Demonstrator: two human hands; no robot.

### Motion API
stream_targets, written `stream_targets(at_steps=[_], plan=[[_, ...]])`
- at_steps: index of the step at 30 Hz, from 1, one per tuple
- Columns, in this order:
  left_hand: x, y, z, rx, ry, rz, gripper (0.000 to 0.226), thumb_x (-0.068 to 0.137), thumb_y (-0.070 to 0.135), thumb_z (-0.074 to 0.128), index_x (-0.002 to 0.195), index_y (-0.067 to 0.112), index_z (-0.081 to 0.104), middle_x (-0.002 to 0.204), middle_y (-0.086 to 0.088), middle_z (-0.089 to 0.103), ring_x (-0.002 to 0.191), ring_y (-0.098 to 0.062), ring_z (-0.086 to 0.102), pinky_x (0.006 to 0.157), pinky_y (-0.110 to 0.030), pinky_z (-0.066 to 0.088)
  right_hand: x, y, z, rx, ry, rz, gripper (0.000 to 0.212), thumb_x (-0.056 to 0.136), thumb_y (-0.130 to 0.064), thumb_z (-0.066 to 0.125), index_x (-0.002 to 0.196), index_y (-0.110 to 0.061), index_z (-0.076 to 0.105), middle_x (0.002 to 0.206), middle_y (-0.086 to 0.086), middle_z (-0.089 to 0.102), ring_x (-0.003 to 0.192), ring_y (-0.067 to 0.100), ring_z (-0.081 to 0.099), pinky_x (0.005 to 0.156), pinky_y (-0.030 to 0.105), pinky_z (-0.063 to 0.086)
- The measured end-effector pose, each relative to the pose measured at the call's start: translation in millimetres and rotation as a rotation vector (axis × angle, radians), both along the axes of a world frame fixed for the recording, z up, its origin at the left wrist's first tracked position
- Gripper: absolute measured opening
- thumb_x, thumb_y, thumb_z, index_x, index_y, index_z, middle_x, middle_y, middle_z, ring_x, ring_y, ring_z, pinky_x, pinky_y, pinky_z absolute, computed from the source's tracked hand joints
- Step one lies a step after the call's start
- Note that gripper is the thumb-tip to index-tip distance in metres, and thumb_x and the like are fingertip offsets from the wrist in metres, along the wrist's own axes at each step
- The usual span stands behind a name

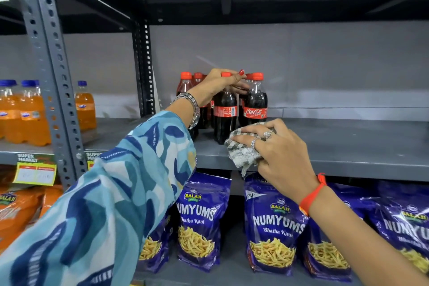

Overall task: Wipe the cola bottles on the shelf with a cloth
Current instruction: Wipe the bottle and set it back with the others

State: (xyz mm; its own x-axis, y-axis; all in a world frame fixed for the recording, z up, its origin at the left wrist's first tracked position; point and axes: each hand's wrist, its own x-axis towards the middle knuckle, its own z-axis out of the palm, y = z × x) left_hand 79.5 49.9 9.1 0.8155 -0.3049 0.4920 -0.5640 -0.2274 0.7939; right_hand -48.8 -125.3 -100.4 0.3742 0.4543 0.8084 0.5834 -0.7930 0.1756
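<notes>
Several small cola bottles with red caps stand in a cluster on the grey metal shelf (348, 146). My left hand (220, 83) grips the neck of the front-left cola bottle (224, 118), which stands upright. To its right stands another cola bottle (255, 104) with its label facing me. My right hand (276, 146) holds a grey-and-white checked cloth (242, 153) bunched against the shelf edge, right at the base of the front bottles. The rear bottles are partly hidden by my left hand and wrist.
Orange soda bottles (86, 109) stand on the shelf bay to the left, past a perforated grey upright (53, 72). Purple snack bags (276, 227) fill the shelf below. The shelf stretches bare to the right of the cola bottles.
</notes>
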Motion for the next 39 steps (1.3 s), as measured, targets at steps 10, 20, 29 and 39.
stream_targets(at_steps=[10,20,29,39], plan=[[-10,16,6,0.069,0.065,-0.05,0.027,0.094,0.027,0.047,0.115,0.014,0.058,0.096,0.005,0.074,0.092,-0.013,0.071,0.079,-0.016,0.047,-2,-2,-1,0.017,0.002,0.003,0.047,0.07,-0.01,0.049,0.107,-0.028,0.071,0.109,-0.01,0.069,0.093,0.025,0.056,0.065,0.035,0.053],[-22,11,8,-0.02,0.071,0.013,0.042,0.082,0.002,0.062,0.123,0.0,0.053,0.109,-0.011,0.066,0.077,-0.007,0.071,0.066,-0.013,0.053,-6,1,-6,0.01,-0.024,0.015,0.047,0.07,-0.015,0.043,0.107,-0.028,0.07,0.107,-0.009,0.069,0.092,0.024,0.058,0.062,0.035,0.053],[-32,8,13,-0.127,0.059,0.076,0.028,0.08,0.015,0.068,0.107,0.011,0.061,0.093,-0.002,0.072,0.083,-0.009,0.069,0.077,-0.02,0.054,-12,4,-5,0.022,-0.038,0.017,0.046,0.065,-0.009,0.058,0.105,-0.026,0.071,0.106,-0.008,0.07,0.092,0.025,0.059,0.063,0.037,0.054],[-61,24,46,-0.215,-0.445,0.446,0.023,0.087,0.017,0.061,0.104,0.002,0.065,0.099,-0.011,0.069,0.095,-0.018,0.064,0.088,-0.021,0.05,-21,6,-3,0.033,-0.026,0.022,0.055,0.06,0.003,0.069,0.107,-0.027,0.07,0.107,-0.01,0.069,0.092,0.024,0.059,0.062,0.037,0.054]])
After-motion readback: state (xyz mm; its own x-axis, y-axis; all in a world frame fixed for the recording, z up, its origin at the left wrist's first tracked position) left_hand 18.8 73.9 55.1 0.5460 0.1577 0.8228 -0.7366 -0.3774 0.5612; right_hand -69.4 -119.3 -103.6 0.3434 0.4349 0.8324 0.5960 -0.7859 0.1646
